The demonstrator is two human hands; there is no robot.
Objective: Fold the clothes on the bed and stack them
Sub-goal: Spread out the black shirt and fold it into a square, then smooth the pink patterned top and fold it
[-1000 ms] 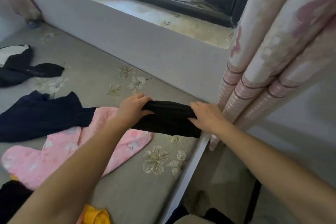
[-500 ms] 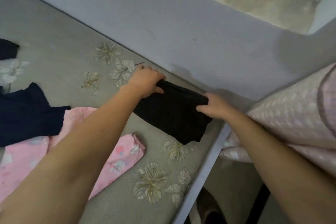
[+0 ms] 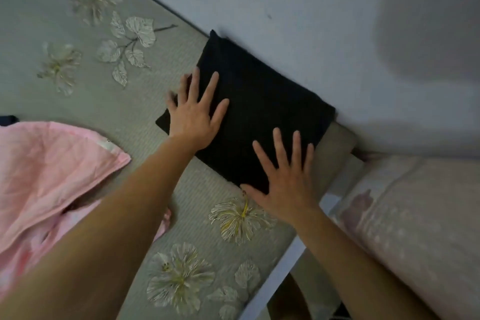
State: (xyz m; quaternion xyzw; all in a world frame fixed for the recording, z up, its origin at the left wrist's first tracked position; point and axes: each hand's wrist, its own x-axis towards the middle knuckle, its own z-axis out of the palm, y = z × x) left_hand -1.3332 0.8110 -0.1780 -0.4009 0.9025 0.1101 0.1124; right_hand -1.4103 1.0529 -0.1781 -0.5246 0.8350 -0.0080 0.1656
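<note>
Clothes on the bed (image 3: pixel 117 112): a pink garment (image 3: pixel 52 169) lies unfolded at the left, and the folded black garment (image 3: pixel 259 96) sits at the bed's corner against the wall (image 3: pixel 311 21). To set this fold well, press evenly outward so the edges lie square. The left hand (image 3: pixel 193 117) lies flat, fingers spread, on its left edge. The right hand (image 3: pixel 285 182), likewise spread, seems to rest on its near corner.

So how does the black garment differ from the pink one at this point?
The black garment is folded into a flat rectangle against the wall; the pink garment lies loose and rumpled. The left hand and right hand rest flat on the black garment; neither hand touches the pink garment. Both lie on the flowered bed cover.
</note>
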